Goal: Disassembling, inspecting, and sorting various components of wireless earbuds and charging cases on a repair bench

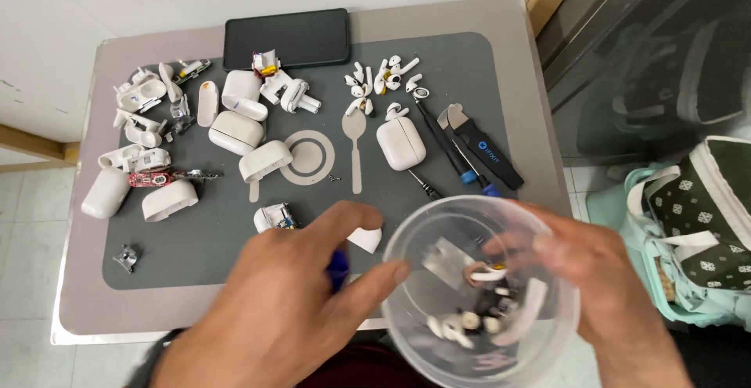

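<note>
- My left hand (289, 310) comes up from the bottom middle of the frame, back of the hand to the camera, fingers curled. Its grip is clenched round a small blue-handled tool (338, 269), and only a bit of the blue pokes out between the fingers. The forefinger tip touches the tub rim.
- My right hand (602, 278) comes in from the lower right, and its grip is wrapped round the far side of the clear plastic tub (479, 290). I can see the fingers blurred through the wall.
- The tub sits low and right of centre, over the near edge of the worktop (516, 36). It's round, see-through and thin-walled. Inside is a heap of small white earbud bits and dark scraps, too jumbled to count.
- The worktop is smooth grey with a dark grey rubbery mat (203, 239) on top, printed with a pale plate-and-spoon outline.
- One black phone (287, 37) lies flat at the top centre, screen dark and glossy.
- One closed white charging case (400, 142) sits right of centre, rounded and shiny.
- A cluster of loose white earbuds (379, 83) sits above it. Roughly ten, hard to say exactly.
- The left half of the mat holds a scatter of opened white case shells (235, 131), some showing circuit boards.
- There are two slim screwdrivers (450, 149) and one black pry tool (489, 157) right of the case.
</note>
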